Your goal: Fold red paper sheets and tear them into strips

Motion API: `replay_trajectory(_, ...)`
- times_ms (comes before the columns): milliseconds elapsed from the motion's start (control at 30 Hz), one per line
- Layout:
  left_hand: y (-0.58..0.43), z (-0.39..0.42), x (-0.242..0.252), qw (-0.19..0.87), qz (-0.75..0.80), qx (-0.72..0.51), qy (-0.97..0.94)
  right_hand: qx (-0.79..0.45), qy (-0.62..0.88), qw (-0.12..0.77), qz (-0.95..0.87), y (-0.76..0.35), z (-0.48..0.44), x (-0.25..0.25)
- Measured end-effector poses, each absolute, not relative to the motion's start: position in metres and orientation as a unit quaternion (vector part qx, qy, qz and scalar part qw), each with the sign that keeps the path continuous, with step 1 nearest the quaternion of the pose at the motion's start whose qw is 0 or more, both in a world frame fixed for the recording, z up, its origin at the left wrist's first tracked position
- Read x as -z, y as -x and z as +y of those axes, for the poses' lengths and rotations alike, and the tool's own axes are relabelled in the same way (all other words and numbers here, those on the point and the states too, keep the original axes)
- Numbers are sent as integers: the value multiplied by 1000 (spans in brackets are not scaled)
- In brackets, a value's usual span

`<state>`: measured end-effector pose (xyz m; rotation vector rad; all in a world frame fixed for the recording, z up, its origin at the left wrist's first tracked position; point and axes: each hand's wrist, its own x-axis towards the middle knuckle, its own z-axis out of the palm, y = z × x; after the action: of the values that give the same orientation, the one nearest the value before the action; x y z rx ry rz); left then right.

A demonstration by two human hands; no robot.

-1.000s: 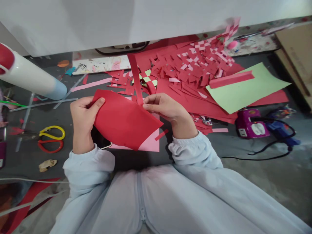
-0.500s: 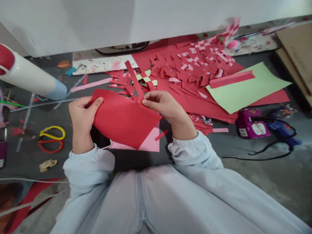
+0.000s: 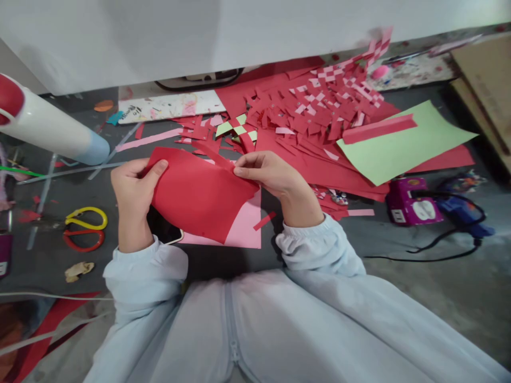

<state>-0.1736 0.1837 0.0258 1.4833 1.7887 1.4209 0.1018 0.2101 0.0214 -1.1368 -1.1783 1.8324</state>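
Note:
A curved sheet of red paper (image 3: 195,194) hangs over the desk. My left hand (image 3: 138,183) is closed on its left edge, thumb on top. At the sheet's upper right edge my right hand (image 3: 265,173) pinches a narrow red paper strip (image 3: 215,156), whose free end points up and left. Whether the strip is joined to the sheet is hidden by the fingers. Below lie a pink sheet (image 3: 249,223) and a dark phone (image 3: 165,231), both partly covered. A short red strip (image 3: 264,221) lies by my right wrist.
Behind are red sheets with many red and pink woven pieces (image 3: 315,101), and a green sheet (image 3: 407,143) bearing a red strip. Scissors (image 3: 85,229), glue sticks and a white bottle (image 3: 51,119) stand or lie left. A purple box (image 3: 415,202) and cables are right.
The red strip's free end has swung down to the left. The sheet's right side has curled away, showing more of the pink sheet. Both hands stay nearly in place.

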Motion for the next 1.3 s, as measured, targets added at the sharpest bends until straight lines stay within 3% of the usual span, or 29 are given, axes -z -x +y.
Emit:
replay_trajectory(600,174,185,-24,206,644,-510,-532,-678,451,378,-439,-94,209,-18)
replay_trajectory(767,176,190,-22,179,623,-543,-535,-700,429,372,-432,-96,209,-22)
replay_trajectory(967,177,192,-20,115,604,-577,-538,-689,428,439,-387,-95,210,-25)
replay_trajectory(1100,160,186,-27,201,610,-548,-536,-649,429,491,-392,-90,212,-21)
replay_trajectory(1200,142,178,-34,376,595,-453,-547,-642,432,509,-378,-84,210,-21)
replay_trajectory(1300,129,173,-34,464,582,-400,-534,-660,417,517,-351,-77,206,-24)
